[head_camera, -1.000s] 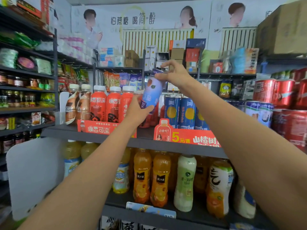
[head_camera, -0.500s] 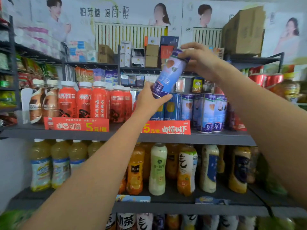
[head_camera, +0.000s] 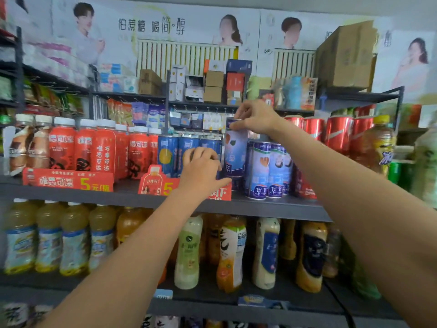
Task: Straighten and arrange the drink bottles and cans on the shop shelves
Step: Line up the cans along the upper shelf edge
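**Blue can held upright at middle shelf, both hands on it**

Right hand (head_camera: 256,119) pinches the top rim of a tall blue-and-white can (head_camera: 235,152), fingers curled over the lid. Left hand (head_camera: 203,170) grips the can's lower left side, thumb stretched toward its base, other fingers curled against the side. Can stands about upright at the front of the middle shelf (head_camera: 272,207); cannot tell if its base touches the shelf, since the left hand and a red price tag (head_camera: 163,183) cover it.

Just right of the held can: a group of matching blue-and-white cans (head_camera: 268,170), upright, close together. Just left, behind the left hand: darker blue cans with an orange circle (head_camera: 169,155). Further left on the same shelf: a row of red bottles with white caps (head_camera: 82,145), then two brown bottles (head_camera: 29,145) at the far left end. Right end of shelf: red cans (head_camera: 338,133) stacked, and a yellow-capped bottle (head_camera: 378,147).

Lower shelf (head_camera: 236,306): pale yellow bottles (head_camera: 49,235) left, orange juice bottles and white/cream bottles (head_camera: 188,249) in the middle, some tilted. Cardboard boxes (head_camera: 345,55) sit on the top shelf, posters on the wall behind.
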The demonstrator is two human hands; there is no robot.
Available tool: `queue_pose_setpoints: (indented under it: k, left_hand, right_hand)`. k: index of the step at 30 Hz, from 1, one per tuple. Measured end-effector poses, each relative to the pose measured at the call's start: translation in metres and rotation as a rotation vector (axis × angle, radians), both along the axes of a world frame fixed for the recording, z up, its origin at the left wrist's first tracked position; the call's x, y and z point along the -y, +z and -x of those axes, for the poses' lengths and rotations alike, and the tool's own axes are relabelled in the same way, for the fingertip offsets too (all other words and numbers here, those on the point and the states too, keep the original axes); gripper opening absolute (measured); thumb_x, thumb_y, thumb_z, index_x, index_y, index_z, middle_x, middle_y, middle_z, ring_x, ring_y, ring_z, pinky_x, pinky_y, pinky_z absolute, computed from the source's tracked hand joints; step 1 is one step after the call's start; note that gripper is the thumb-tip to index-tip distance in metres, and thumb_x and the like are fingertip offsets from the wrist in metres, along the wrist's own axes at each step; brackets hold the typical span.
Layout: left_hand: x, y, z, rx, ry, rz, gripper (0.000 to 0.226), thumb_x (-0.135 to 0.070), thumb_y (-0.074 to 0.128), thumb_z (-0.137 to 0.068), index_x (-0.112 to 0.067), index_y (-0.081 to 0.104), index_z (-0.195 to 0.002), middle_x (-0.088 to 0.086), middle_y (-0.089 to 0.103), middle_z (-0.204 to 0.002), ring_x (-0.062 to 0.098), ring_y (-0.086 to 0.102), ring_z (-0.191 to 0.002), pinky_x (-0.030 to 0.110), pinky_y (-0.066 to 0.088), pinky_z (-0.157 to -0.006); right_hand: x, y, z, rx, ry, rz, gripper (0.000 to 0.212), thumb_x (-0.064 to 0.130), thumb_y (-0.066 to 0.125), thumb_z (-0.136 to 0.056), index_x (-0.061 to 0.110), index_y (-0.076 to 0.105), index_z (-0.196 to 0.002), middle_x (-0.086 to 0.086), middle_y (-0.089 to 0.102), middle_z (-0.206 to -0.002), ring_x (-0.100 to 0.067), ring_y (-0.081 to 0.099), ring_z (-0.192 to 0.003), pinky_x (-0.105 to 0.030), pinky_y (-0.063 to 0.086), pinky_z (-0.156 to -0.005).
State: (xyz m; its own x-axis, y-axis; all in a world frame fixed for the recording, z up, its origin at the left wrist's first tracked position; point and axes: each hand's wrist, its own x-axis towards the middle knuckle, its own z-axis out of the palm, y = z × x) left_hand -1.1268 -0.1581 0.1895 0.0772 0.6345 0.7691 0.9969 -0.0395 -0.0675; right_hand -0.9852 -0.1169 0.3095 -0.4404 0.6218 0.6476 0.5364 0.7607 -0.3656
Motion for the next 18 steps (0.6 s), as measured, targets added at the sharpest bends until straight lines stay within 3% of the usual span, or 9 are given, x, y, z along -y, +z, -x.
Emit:
queue_pose_setpoints:
  k: [2,5,7,9,15,18]
  left_hand:
    - [0.002,-0.013,-0.001,-0.084,0.023,0.006,0.048,-0.057,0.046,-0.088,-0.020,0.067,-0.109,-0.006,0.044,-0.131,0.018,0.027,-0.129,0.038,0.005,-0.110]
    - [0.004,-0.026,-0.003,-0.065,0.031,-0.037,0.044,-0.053,0.043,-0.091,-0.021,0.068,-0.109,-0.007,0.045,-0.131,0.017,0.028,-0.129,0.035,0.000,-0.107]
    - [0.004,-0.025,-0.004,-0.010,0.031,-0.046,0.039,-0.050,0.044,-0.092,-0.022,0.067,-0.106,-0.007,0.045,-0.129,0.016,0.028,-0.128,0.034,0.002,-0.107]
    - [0.003,-0.023,-0.005,0.039,0.021,-0.049,0.035,-0.047,0.045,-0.093,-0.022,0.068,-0.102,-0.007,0.046,-0.128,0.015,0.029,-0.127,0.033,0.003,-0.107]
    - [0.001,-0.021,-0.005,0.076,0.029,-0.023,0.030,-0.042,0.047,-0.093,-0.020,0.067,-0.099,-0.006,0.046,-0.127,0.016,0.030,-0.126,0.035,0.008,-0.109]
    - [0.001,-0.018,-0.004,0.027,0.042,-0.009,0.030,-0.041,0.046,-0.094,-0.021,0.067,-0.098,-0.006,0.044,-0.127,0.016,0.028,-0.127,0.034,0.007,-0.107]
  right_hand:
    - [-0.007,-0.006,0.004,0.073,-0.025,-0.003,0.026,0.023,0.074,-0.079,0.010,0.060,-0.096,-0.004,0.055,-0.091,-0.016,0.050,-0.087,-0.024,0.037,-0.064]
    - [-0.016,-0.015,0.007,0.223,-0.093,-0.002,0.026,0.028,0.074,-0.078,0.012,0.062,-0.095,-0.007,0.058,-0.101,-0.021,0.053,-0.099,-0.025,0.038,-0.072]
    - [-0.022,-0.019,0.007,0.265,-0.150,-0.005,0.030,0.032,0.074,-0.078,0.012,0.064,-0.098,-0.008,0.060,-0.116,-0.025,0.053,-0.113,-0.033,0.042,-0.092]
    - [-0.025,-0.021,0.005,0.259,-0.197,-0.009,0.034,0.038,0.071,-0.078,0.013,0.062,-0.099,-0.008,0.058,-0.123,-0.028,0.049,-0.117,-0.045,0.035,-0.104]
    - [-0.023,-0.030,0.007,0.315,-0.277,-0.098,0.041,0.044,0.059,-0.087,0.010,0.055,-0.110,-0.013,0.057,-0.118,-0.033,0.032,-0.128,-0.048,0.024,-0.105]
    - [-0.022,-0.027,0.006,0.361,-0.269,-0.108,0.040,0.043,0.058,-0.088,0.010,0.054,-0.111,-0.012,0.058,-0.118,-0.031,0.037,-0.125,-0.046,0.025,-0.104]
